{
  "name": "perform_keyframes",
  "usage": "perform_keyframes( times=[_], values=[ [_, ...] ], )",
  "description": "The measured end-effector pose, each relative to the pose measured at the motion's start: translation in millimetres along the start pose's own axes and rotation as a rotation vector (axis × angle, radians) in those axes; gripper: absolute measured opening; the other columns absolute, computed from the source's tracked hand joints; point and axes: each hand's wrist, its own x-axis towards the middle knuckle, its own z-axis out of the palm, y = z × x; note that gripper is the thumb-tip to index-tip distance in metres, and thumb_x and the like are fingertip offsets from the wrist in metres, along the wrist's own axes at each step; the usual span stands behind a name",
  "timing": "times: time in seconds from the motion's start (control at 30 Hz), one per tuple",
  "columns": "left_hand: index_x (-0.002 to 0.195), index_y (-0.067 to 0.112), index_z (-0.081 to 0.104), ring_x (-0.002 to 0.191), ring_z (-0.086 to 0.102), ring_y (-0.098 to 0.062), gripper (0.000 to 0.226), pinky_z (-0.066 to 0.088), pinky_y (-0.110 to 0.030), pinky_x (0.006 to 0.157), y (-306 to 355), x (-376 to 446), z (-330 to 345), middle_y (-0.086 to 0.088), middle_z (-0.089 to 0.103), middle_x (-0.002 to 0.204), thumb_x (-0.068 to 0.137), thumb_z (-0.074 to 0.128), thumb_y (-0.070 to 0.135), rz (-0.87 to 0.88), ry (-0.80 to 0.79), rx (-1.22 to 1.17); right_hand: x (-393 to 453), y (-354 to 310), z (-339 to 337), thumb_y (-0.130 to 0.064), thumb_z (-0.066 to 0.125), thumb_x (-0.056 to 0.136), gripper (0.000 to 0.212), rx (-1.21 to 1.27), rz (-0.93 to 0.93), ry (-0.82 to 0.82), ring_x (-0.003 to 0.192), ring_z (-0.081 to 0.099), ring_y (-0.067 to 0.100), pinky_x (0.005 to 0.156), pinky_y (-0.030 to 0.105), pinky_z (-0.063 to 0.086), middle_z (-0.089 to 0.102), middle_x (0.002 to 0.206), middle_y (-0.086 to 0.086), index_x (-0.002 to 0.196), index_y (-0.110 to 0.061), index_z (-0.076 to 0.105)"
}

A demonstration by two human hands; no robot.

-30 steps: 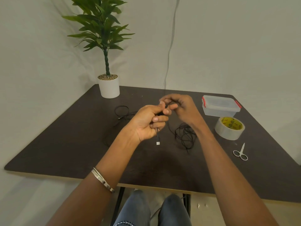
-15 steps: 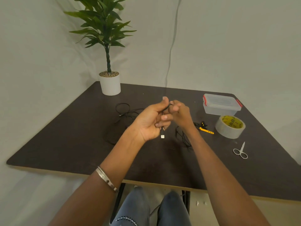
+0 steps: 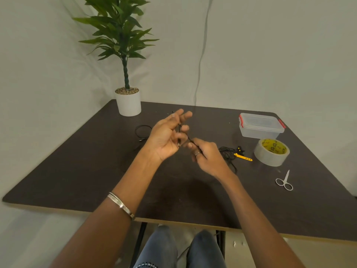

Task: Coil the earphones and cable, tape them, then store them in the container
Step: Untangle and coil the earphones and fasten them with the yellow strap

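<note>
My left hand is raised above the table's middle, palm up, fingers spread, with a thin black cable wound across them. My right hand pinches the same cable just to the right and below. The rest of the black earphones lies bunched on the table by my right wrist, with a yellow strap. A second black cable lies coiled to the left. The clear container with red clips stands closed at the back right. The tape roll sits in front of it.
Small white scissors lie at the right, near the table edge. A potted plant stands at the back left corner. The dark table meets the wall at the back. My knees show below its front edge.
My left hand has opened its fingers and lifted. My right hand has dropped down and to the right, drawing the cable around the left fingers.
</note>
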Motion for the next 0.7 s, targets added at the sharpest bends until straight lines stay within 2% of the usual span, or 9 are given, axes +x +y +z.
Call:
perform_keyframes(
  times=[0.07, 0.17, 0.3, 0.4, 0.47, 0.57, 0.63, 0.7],
  values=[
    [0.119, 0.004, 0.054, 0.047, 0.049, -0.005, 0.028, 0.03, -0.013, 0.033, -3, 3, -3, -0.001, 0.073, 0.095, 0.101, 0.043, 0.023, 0.017, 0.043, 0.048, -2, 0, 1, -0.016, 0.043, 0.101, 0.022, 0.005, 0.018, 0.001, 0.058, 0.058, 0.005, 0.055, 0.014, 0.043, 0.059, 0.062, -0.005, 0.084, -0.017, 0.057],
    [0.109, 0.003, 0.059, 0.054, 0.056, -0.005, 0.029, 0.028, -0.012, 0.034, -4, 3, -3, -0.001, 0.073, 0.095, 0.102, 0.04, 0.024, 0.035, 0.052, 0.069, -3, 4, 1, -0.015, 0.044, 0.1, 0.022, -0.014, 0.072, -0.024, 0.06, 0.06, 0.006, 0.057, 0.018, 0.046, 0.06, 0.063, -0.004, 0.092, -0.009, 0.063],
    [0.124, 0.006, 0.054, 0.065, 0.064, -0.011, 0.028, 0.037, -0.014, 0.041, 0, 5, -1, -0.006, 0.072, 0.097, 0.102, 0.036, 0.008, 0.074, 0.056, 0.078, -4, -1, 0, -0.01, 0.046, 0.098, 0.017, -0.085, 0.087, -0.138, 0.062, 0.061, 0.005, 0.061, 0.019, 0.047, 0.062, 0.063, -0.005, 0.094, -0.011, 0.062],
    [0.132, 0.01, 0.048, 0.062, 0.065, -0.013, 0.033, 0.05, -0.018, 0.051, 0, 9, -1, -0.011, 0.07, 0.096, 0.102, 0.035, 0.003, 0.187, 0.124, 0.226, -7, -12, -3, -0.019, 0.045, 0.1, 0.02, -0.077, 0.059, -0.222, 0.06, 0.06, 0.005, 0.061, 0.021, 0.047, 0.059, 0.061, -0.008, 0.093, -0.009, 0.061],
    [0.135, 0.014, 0.042, 0.068, 0.068, -0.017, 0.036, 0.059, -0.029, 0.065, 0, 11, -5, -0.014, 0.068, 0.096, 0.102, 0.035, 0.003, 0.254, 0.156, 0.324, -10, -20, -7, -0.019, 0.046, 0.1, 0.02, -0.061, 0.035, -0.295, 0.058, 0.059, 0.005, 0.063, 0.025, 0.049, 0.057, 0.058, -0.01, 0.094, -0.012, 0.063],
    [0.145, 0.024, 0.029, 0.084, 0.071, -0.022, 0.047, 0.058, -0.044, 0.082, -1, 12, -12, -0.011, 0.068, 0.098, 0.103, 0.033, 0.004, 0.304, 0.167, 0.451, -14, -30, -14, -0.019, 0.046, 0.1, 0.021, -0.048, 0.015, -0.371, 0.055, 0.057, 0.005, 0.063, 0.031, 0.05, 0.054, 0.055, -0.012, 0.093, -0.013, 0.065],
    [0.15, 0.029, 0.016, 0.091, 0.071, -0.022, 0.056, 0.056, -0.045, 0.085, -3, 12, -17, -0.01, 0.067, 0.102, 0.103, 0.033, 0.004, 0.321, 0.145, 0.53, -16, -35, -20, -0.018, 0.047, 0.1, 0.021, -0.045, 0.013, -0.391, 0.053, 0.055, 0.005, 0.061, 0.03, 0.048, 0.053, 0.053, -0.012, 0.092, -0.014, 0.066],
    [0.152, 0.031, 0.004, 0.096, 0.07, -0.023, 0.066, 0.055, -0.042, 0.088, -6, 12, -23, -0.011, 0.066, 0.107, 0.102, 0.033, 0.0, 0.329, 0.087, 0.595, -17, -37, -28, -0.017, 0.049, 0.099, 0.019, -0.042, 0.014, -0.357, 0.053, 0.055, 0.004, 0.056, 0.024, 0.045, 0.055, 0.053, -0.013, 0.092, -0.015, 0.066]
  ],
)
